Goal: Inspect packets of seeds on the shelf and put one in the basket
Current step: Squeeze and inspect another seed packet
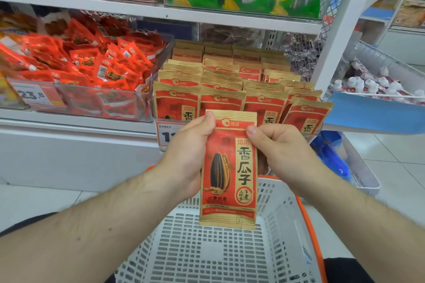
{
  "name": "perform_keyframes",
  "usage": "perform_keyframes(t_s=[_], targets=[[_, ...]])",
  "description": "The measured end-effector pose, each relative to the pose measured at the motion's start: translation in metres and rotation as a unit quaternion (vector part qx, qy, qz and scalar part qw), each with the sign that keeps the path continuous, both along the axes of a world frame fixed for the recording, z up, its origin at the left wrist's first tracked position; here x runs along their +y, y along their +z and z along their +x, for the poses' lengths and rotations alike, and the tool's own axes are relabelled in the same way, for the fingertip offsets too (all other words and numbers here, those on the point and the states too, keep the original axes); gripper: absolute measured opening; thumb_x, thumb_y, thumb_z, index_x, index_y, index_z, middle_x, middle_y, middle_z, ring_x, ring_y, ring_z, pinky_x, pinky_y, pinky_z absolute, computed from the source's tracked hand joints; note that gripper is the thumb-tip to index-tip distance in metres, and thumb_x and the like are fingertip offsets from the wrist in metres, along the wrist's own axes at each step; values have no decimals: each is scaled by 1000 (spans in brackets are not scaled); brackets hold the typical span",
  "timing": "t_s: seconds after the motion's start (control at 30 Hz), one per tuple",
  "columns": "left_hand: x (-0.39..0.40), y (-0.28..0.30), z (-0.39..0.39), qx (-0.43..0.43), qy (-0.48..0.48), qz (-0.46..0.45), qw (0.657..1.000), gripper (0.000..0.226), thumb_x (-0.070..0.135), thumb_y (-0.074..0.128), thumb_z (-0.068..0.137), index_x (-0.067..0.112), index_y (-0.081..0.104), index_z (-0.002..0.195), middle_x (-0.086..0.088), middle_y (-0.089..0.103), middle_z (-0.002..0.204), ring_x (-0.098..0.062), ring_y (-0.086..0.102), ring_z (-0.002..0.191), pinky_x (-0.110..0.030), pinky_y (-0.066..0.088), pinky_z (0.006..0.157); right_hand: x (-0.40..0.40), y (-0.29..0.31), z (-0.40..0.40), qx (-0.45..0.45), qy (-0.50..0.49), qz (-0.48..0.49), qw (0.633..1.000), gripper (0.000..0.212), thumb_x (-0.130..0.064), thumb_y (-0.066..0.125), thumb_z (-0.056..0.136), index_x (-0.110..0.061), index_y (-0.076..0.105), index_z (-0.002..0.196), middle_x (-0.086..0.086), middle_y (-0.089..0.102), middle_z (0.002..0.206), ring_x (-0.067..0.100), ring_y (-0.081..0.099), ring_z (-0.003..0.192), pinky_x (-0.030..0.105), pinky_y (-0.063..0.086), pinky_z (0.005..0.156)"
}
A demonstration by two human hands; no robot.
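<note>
Above the white slatted basket (207,248), a red-and-gold seed packet (228,167) is held upright, gripped along its left edge by the left hand (186,156) and pinched near its top right by the right hand (282,151), while matching packets (220,89) are ranked behind along the shelf's (76,122) front edge.

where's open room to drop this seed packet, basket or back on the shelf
The white basket floor shows bare across its visible part, below the held packet and between both forearms. The shelf rows of seed packets are packed tight, bordered by a full bin of red snack packs on the left.
</note>
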State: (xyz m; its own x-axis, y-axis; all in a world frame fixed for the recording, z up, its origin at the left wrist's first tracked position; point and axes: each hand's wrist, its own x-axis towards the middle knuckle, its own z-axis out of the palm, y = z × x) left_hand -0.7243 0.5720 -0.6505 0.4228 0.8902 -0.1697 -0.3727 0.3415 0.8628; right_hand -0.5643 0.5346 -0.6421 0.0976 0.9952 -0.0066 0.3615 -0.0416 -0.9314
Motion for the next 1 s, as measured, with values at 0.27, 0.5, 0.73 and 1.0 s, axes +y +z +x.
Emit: perform_keyframes(t_s=[0.27, 0.5, 0.73, 1.0], targets=[[2, 0, -3, 16, 18, -9, 1000, 46, 41, 37, 105, 9, 63, 125, -21, 71, 113, -40, 70, 103, -55, 57, 87, -4, 0, -4, 10, 29, -40, 999, 43, -32, 52, 100, -6, 66, 69, 9, 68, 60, 18, 56, 49, 32, 46, 53], [4, 0, -4, 27, 30, -23, 999, 46, 42, 37, 105, 10, 63, 124, -20, 72, 110, -41, 70, 101, -59, 56, 87, -6, -1, -5, -12, 47, -33, 998, 44, -27, 53, 100, -5, 66, 64, 9, 66, 57, 13, 55, 45, 28, 46, 51], [4, 5, -5, 14, 55, -48, 997, 42, 41, 38, 106, 10, 64, 118, -18, 75, 99, -32, 75, 83, -48, 62, 67, -7, 1, -2, -5, 86, -92, 992, 47, -36, 54, 98, 5, 69, 81, 18, 72, 73, 19, 59, 51, 30, 46, 53], [4, 2, -5, 23, 67, -70, 995, 43, 43, 38, 105, 11, 63, 120, -18, 75, 101, -34, 74, 86, -49, 62, 65, -7, -2, -2, -30, 90, -77, 992, 39, -29, 57, 97, -1, 73, 75, 18, 71, 68, 16, 60, 49, 28, 48, 50]])
